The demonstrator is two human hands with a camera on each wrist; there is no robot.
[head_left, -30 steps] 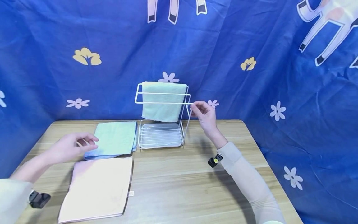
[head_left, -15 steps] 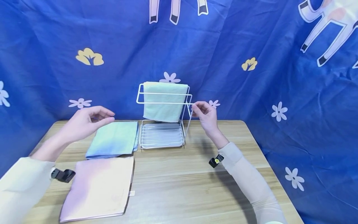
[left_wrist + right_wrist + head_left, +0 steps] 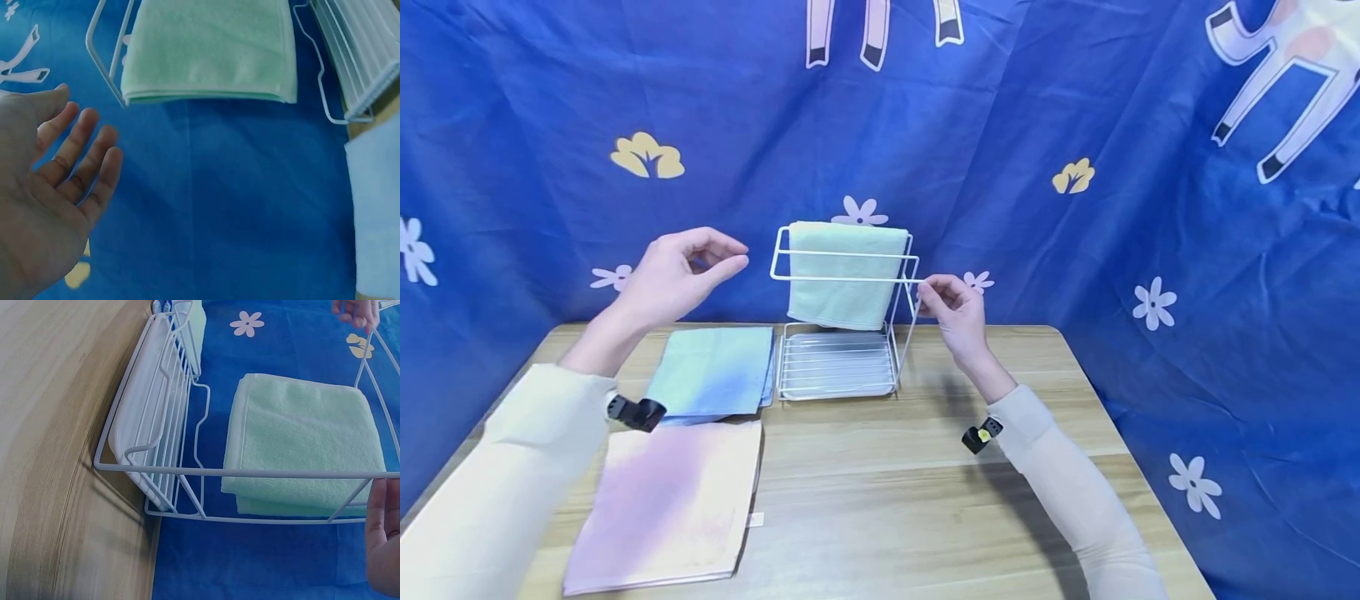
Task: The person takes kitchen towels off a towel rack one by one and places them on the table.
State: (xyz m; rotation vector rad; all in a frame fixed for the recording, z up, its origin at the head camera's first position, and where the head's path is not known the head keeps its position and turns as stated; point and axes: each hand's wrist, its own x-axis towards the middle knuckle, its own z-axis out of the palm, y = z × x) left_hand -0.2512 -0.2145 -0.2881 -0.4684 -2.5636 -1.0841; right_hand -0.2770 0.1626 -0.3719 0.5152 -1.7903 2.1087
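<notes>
A white wire rack (image 3: 857, 279) stands at the back of the table, with a folded mint-green towel (image 3: 848, 305) hanging over its rear top bar. My right hand (image 3: 957, 312) pinches the rack's front right top corner between thumb and fingers. In the right wrist view, the fingers (image 3: 377, 515) lie against the white bar. Left of the rack's top, my left hand (image 3: 681, 271) is raised in the air with relaxed, slightly bent fingers and nothing in it. In the left wrist view, the hand (image 3: 56, 175) is beside the hanging towel (image 3: 206, 50), close to the rack's left bars.
A folded green-and-blue cloth (image 3: 715, 358) lies just left of the rack, and a larger folded pink towel (image 3: 670, 492) with a white tag lies in front of it. A white tray (image 3: 837, 385) forms the rack's base. A blue patterned curtain (image 3: 722, 142) hangs behind the wooden table (image 3: 865, 500).
My left hand has risen from above the folded cloths, moving up and right toward the rack's upper left corner. The right hand has stayed on the rack's corner.
</notes>
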